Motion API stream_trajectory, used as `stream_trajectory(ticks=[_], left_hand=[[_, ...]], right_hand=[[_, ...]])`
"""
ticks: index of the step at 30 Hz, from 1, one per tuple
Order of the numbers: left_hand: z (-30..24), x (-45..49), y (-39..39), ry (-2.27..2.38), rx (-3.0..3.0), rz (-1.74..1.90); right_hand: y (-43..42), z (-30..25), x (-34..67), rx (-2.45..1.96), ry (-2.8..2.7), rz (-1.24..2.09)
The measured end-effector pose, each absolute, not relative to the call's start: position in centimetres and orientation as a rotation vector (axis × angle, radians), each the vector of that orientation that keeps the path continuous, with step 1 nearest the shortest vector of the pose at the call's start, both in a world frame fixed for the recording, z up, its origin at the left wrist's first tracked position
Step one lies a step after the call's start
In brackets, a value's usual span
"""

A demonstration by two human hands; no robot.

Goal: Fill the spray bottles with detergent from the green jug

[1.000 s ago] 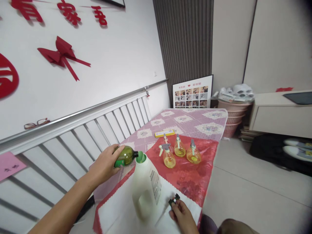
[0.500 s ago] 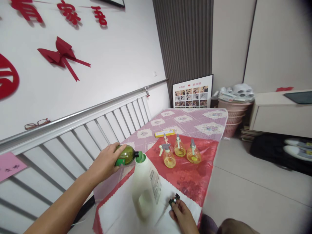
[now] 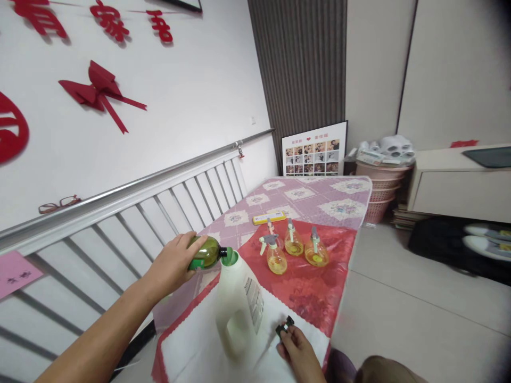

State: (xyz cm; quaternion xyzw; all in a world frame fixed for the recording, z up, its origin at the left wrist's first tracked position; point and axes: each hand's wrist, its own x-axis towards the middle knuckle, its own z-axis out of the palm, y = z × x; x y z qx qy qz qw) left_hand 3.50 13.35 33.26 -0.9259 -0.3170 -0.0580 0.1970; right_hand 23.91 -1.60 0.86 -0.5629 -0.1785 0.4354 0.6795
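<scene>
My left hand [image 3: 181,259] is closed around a green see-through bottle [image 3: 209,251], tipped on its side. Its black neck rests at the green mouth of a large white jug [image 3: 237,314] with a handle, which stands upright. Whether liquid is flowing cannot be seen. In my right hand [image 3: 297,348], low over the white cloth, is a black pump top [image 3: 285,325] pinched between thumb and fingers. Beyond the jug stand several clear spray bottles [image 3: 277,259] holding yellow liquid.
A yellow-and-white flat box [image 3: 269,218] lies behind the spray bottles. Red cloth [image 3: 307,292] and a white cloth [image 3: 187,346] cover the near table. A white railing [image 3: 159,223] runs along the left; pink baskets [image 3: 379,197] stand beyond the table's far right corner.
Both hands keep their places, the bottle still tilted at the jug's mouth. Only the camera view has shifted very slightly.
</scene>
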Motion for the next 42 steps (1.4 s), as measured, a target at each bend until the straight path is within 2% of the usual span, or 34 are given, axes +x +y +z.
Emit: stream_trajectory(ticks=[42], left_hand=[[34.14,4.26,12.67,-0.870,-2.545,-0.111]], right_hand=[[-1.71,1.32,23.89,-1.258,-0.396,0.972]])
